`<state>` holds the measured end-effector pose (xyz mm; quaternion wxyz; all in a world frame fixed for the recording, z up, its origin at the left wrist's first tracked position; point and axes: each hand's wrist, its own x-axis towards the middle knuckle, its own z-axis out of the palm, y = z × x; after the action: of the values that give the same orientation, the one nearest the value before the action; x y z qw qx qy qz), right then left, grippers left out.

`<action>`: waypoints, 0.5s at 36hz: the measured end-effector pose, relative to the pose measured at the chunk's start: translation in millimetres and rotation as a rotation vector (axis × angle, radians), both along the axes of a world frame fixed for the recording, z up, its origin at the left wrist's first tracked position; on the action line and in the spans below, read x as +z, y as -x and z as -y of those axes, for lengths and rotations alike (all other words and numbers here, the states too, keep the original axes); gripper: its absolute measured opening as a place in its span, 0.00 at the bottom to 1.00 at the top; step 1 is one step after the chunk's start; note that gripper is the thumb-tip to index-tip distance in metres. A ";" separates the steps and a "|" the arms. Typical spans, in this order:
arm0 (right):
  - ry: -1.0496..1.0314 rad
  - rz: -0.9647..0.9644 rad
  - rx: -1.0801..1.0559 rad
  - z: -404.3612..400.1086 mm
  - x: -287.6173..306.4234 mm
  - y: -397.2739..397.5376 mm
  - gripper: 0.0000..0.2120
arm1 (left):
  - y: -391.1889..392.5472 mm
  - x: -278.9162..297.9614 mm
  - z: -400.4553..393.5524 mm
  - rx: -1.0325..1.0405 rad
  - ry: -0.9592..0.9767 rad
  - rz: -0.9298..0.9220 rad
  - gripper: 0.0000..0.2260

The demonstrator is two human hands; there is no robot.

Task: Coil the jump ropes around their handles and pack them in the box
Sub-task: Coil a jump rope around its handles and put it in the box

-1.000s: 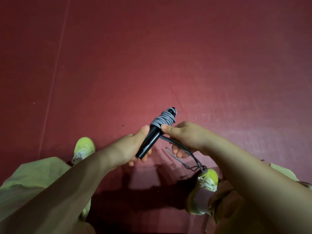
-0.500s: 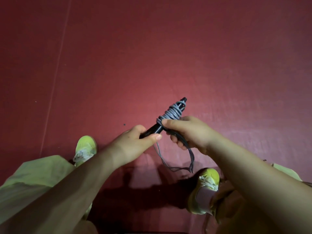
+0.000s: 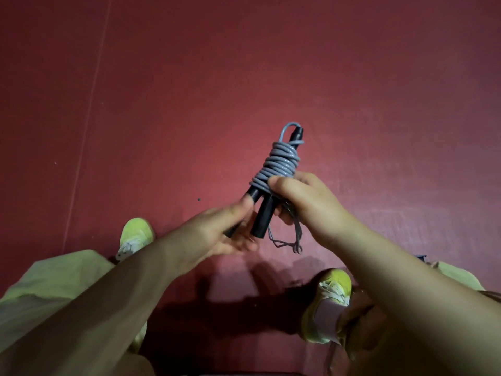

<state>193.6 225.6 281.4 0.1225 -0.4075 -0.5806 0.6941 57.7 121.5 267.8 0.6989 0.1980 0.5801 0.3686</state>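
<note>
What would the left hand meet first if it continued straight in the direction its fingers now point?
Probably the two black handles: the left hand points up and right, its fingers already at their lower ends. Beyond them lies the right hand. Depth is uncertain.

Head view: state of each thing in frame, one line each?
jump rope: grey cord mostly coiled round both handles, short loose tail hanging below the right hand.
handles: two black, side by side, held off the floor, splayed at the lower ends.
left hand: holds the lower end of one handle; fingers blurred.
right hand: grips the bundle, thumb on the coil.
box: not in view.
</note>
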 end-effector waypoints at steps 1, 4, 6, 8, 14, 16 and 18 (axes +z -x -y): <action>0.011 -0.026 0.010 -1.0 -0.6 -0.7 0.12 | 1.9 1.4 1.3 -0.009 0.066 0.223 0.31; 0.072 -0.117 0.033 -2.9 -2.6 -1.8 0.13 | 5.5 1.8 4.3 -0.038 0.068 0.655 0.41; 0.118 -0.172 0.026 -3.7 -1.7 -1.3 0.11 | 4.2 5.4 4.4 0.003 0.038 0.728 0.40; 0.096 -0.179 0.053 -4.6 0.9 -1.4 0.08 | 1.5 8.3 3.4 0.086 0.079 0.677 0.38; 0.041 -0.036 0.183 -6.5 -1.0 -2.8 0.13 | 4.7 8.4 -3.4 0.120 0.208 0.490 0.30; 0.082 0.025 0.191 -7.8 -2.6 -5.0 0.14 | 5.8 6.8 -4.8 0.098 0.214 0.380 0.31; 0.088 0.101 0.193 -8.0 -2.1 -6.8 0.14 | 5.6 5.8 -6.0 0.088 0.201 0.267 0.32</action>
<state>200.3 233.6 279.3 0.0078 -0.3891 -0.5916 0.7061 52.1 127.5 273.5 0.7692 0.0507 0.5241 0.3622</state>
